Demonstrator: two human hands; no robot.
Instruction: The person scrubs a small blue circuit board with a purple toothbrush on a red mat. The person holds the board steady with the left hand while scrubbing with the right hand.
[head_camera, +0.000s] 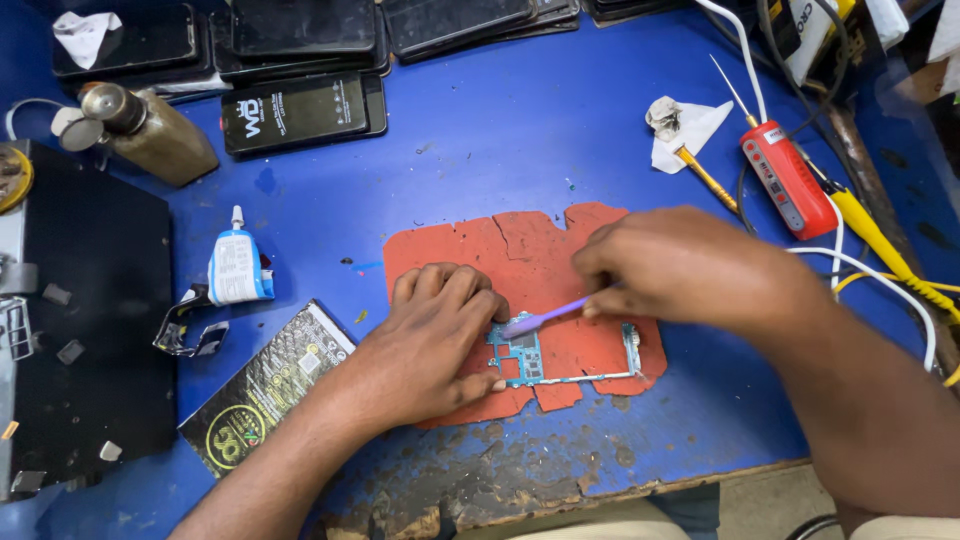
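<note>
Head view, left hand (430, 340) pressing flat on phone circuit board (520, 358), fingers together, right hand (680, 265) fingers clamped on purple brush (545, 317), bristles touching board, red mat (530, 260) on blue tabletop (500, 130).

Bare blue counter (500, 130) lies open beyond my red mat (540, 250). The glue tube (238, 268) crowds my left, the red tool (788, 180) and cables (880, 265) my right.

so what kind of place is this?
Likely a phone repair bench. The left hand pins a bare circuit board on a red mat while the right hand works it with a purple tool; dark phones lie stacked behind.
</note>
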